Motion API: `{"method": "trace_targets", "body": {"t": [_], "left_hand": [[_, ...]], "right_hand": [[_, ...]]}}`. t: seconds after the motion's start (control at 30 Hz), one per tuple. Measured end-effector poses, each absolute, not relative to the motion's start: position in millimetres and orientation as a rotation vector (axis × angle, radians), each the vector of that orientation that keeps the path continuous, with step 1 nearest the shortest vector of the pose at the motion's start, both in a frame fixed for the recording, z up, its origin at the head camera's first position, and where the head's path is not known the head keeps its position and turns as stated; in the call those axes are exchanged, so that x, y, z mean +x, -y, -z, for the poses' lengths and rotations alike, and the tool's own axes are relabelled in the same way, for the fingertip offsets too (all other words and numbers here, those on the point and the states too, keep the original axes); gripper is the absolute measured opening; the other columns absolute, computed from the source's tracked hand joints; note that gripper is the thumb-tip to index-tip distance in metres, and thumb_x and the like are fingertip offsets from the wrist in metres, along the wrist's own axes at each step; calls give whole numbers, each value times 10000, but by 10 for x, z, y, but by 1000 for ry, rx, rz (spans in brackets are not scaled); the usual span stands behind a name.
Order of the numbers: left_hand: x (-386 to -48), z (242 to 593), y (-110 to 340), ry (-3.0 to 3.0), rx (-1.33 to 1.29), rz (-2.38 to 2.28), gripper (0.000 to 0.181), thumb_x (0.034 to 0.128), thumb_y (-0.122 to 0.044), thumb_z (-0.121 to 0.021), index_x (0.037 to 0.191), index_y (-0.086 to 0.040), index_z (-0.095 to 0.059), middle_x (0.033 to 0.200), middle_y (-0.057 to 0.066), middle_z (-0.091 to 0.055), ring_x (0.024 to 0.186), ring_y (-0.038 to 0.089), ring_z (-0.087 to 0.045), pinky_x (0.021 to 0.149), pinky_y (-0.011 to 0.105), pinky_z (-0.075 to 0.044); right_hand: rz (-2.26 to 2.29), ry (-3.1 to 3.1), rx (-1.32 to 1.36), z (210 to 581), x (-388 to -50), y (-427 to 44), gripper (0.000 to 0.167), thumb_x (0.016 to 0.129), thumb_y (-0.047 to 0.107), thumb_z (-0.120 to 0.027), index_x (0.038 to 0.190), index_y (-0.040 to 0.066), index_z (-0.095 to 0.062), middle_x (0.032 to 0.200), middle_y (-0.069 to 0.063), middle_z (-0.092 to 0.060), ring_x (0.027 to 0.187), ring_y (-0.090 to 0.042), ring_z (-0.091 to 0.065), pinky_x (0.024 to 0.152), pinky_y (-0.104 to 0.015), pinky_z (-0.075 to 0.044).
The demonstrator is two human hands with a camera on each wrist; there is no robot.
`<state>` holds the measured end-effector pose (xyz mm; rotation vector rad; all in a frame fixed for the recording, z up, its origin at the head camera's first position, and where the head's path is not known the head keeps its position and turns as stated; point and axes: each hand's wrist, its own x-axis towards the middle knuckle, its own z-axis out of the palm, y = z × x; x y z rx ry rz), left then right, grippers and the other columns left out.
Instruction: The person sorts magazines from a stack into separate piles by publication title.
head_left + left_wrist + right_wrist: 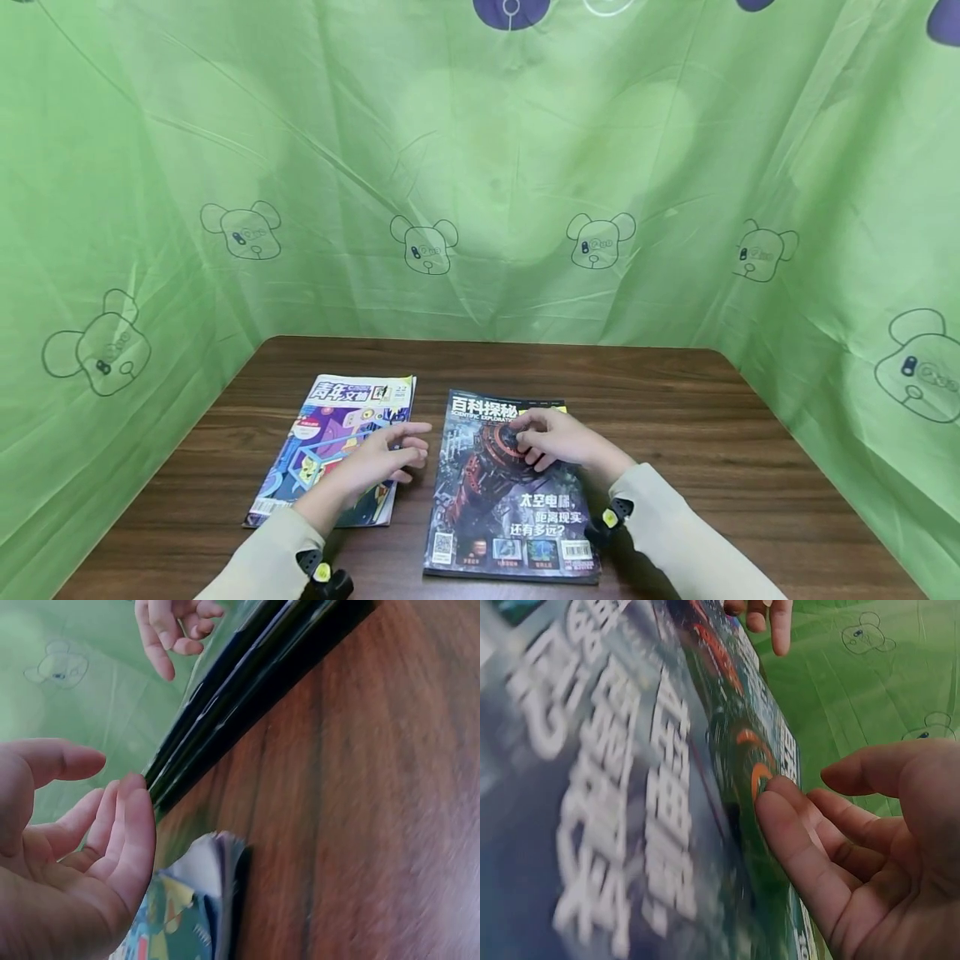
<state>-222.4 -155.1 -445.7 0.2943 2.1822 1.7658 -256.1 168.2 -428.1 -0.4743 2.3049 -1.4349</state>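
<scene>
A dark magazine (487, 492) with a red ring on its cover lies flat on the wooden table. Over its upper right part is my right hand (558, 437), fingers bent loosely; in the right wrist view the fingertips of that hand (870, 832) are close to the cover (667, 787), and whether they touch cannot be told. My left hand (375, 462) hovers over the right side of a purple and blue magazine (330, 425), fingers relaxed and pointing toward the dark one. The left wrist view shows this hand (82, 847) holding nothing, near the dark stack's edge (247, 697).
The brown wooden table (675, 400) extends behind and to both sides of the magazines. A green curtain (495, 150) with bear outlines surrounds its back and sides. A narrow strip of table separates the two magazines.
</scene>
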Motion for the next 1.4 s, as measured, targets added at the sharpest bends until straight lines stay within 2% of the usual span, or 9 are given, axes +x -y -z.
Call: {"method": "trace_targets", "body": {"t": [0.3, 0.5, 0.7, 0.83, 0.97, 1.17, 1.4], "left_hand": [[-2214, 4483, 1453, -2132, 292, -1777, 535, 965, -114, -608, 1452, 44, -453, 1227, 204, -587, 1050, 317, -650, 796, 430, -590], [-2216, 4509, 1394, -2132, 256, -1762, 545, 952, -117, -628, 1451, 31, -465, 1212, 174, -607, 1007, 273, -660, 766, 412, -595], [-2208, 4516, 1373, -2120, 241, -1768, 556, 958, -132, -657, 1454, 31, -463, 1201, 169, -622, 997, 265, -665, 755, 404, -598], [-2208, 4520, 1366, -2128, 241, -1762, 563, 945, -110, -652, 1455, 33, -462, 1189, 165, -627, 991, 264, -668, 756, 402, -599], [-2212, 4524, 1359, -2140, 228, -1754, 581, 919, -94, -658, 1453, 32, -466, 1176, 158, -631, 973, 254, -671, 755, 401, -599], [-2216, 4527, 1345, -2151, 237, -1747, 632, 869, -64, -710, 1447, 40, -476, 1159, 148, -627, 931, 236, -671, 778, 398, -597], [-2194, 4536, 1356, -2152, 276, -1738, 689, 830, -57, -757, 1451, 35, -472, 1169, 154, -614, 910, 238, -674, 787, 395, -595]], "right_hand": [[1411, -2376, -471, 4287, -2508, -1941, 353, 946, 75, -563, 1270, -60, -599, 839, -123, -647, 652, -196, -607, 568, -387, -591], [1422, -2392, -466, 4317, -2443, -2092, 340, 968, 100, -579, 1262, -68, -597, 831, -118, -614, 664, -209, -609, 562, -417, -590], [1426, -2411, -428, 4347, -2380, -2227, 356, 951, 104, -623, 1263, -67, -594, 825, -117, -627, 686, -221, -620, 561, -383, -586], [1419, -2449, -391, 4369, -2340, -2298, 395, 925, 84, -625, 1286, -68, -574, 808, -107, -623, 674, -215, -618, 545, -373, -580], [1430, -2458, -362, 4401, -2304, -2349, 450, 946, 105, -642, 1336, -79, -516, 816, -108, -619, 665, -218, -617, 542, -385, -579], [1455, -2418, -321, 4437, -2273, -2398, 560, 948, 133, -669, 1397, -91, -421, 837, -123, -617, 674, -241, -634, 566, -409, -587], [1440, -2333, -271, 4455, -2237, -2409, 695, 941, 183, -690, 1438, -131, -319, 859, -139, -621, 663, -240, -670, 564, -382, -593]]}}
